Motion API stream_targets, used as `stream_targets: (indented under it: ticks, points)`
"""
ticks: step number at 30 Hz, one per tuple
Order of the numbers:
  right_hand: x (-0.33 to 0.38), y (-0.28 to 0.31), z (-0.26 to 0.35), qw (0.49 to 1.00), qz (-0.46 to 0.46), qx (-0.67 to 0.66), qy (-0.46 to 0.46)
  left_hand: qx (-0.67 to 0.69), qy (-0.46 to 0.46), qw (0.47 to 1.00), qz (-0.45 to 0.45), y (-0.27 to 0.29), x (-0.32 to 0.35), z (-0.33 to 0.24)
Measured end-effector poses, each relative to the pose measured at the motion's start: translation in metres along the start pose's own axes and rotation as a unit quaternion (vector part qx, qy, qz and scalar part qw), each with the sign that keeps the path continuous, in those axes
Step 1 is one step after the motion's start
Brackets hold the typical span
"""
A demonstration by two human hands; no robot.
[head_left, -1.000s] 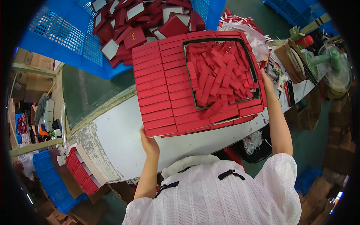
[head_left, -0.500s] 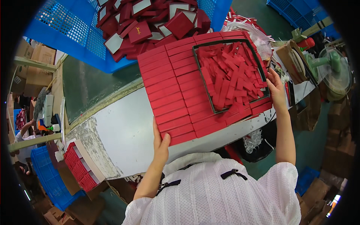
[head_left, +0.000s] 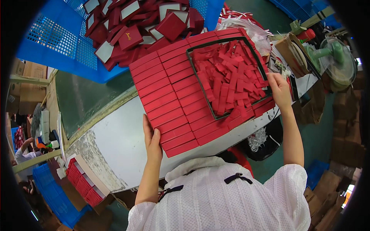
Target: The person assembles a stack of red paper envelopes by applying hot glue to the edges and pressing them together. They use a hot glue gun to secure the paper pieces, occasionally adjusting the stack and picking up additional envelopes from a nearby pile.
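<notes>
Rows of slim red boxes point(head_left: 162, 94) lie packed edge to edge as a slanted block on the white table. On the block's right part rests a shallow dark-rimmed tray point(head_left: 203, 90) heaped with loose red strips point(head_left: 231, 79); a few strips spill over its near edge. My right hand point(head_left: 280, 91) has its fingers closed on the tray's right rim. At the block's near left side, my left hand point(head_left: 152, 142) lies with fingers stretched along the outer boxes, thumb apart; it grips nothing visible. Some left fingertips are hidden beside the boxes.
A blue crate point(head_left: 50, 42) of dark red lidded boxes point(head_left: 131, 36) stands beyond the block. Cut strips and clear plastic point(head_left: 250, 36) lie behind the tray. A green fan point(head_left: 333, 56) is at right. Left stands a carton of red pieces point(head_left: 83, 184). Another person's arm point(head_left: 26, 145) shows far left.
My right hand has closed on the tray's right rim. My left hand has shifted from the block's near corner onto its left side. The whole view has moved slightly.
</notes>
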State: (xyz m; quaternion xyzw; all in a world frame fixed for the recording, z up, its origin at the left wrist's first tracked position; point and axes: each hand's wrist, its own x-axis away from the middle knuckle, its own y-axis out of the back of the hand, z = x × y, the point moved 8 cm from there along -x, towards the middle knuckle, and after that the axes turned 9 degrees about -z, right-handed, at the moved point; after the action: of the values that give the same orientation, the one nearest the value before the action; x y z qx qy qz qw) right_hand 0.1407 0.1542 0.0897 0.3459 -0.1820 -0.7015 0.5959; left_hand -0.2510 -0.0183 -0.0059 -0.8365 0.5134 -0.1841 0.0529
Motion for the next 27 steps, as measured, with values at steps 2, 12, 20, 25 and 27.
stream_targets:
  ticks: [2,12,20,25,27]
  points:
    - [0.005,-0.011,0.01,0.999,0.03,-0.02,-0.031,-0.027,0.009,1.0,-0.007,-0.006,-0.001,-0.003]
    - [0.007,-0.026,0.027,1.0,0.016,0.009,-0.017,-0.37,-0.47,0.801,-0.027,-0.052,0.029,-0.094]
    - [0.003,-0.05,0.046,0.999,0.025,-0.02,-0.029,-0.476,-0.637,0.5,0.343,-0.174,0.045,-0.075]
    - [0.004,-0.054,0.054,1.0,0.003,-0.011,-0.02,-0.414,-0.664,0.51,0.357,-0.171,0.033,-0.078]
    - [0.001,-0.063,0.062,0.999,-0.004,-0.039,-0.018,-0.375,-0.67,0.568,0.297,-0.164,0.015,-0.096]
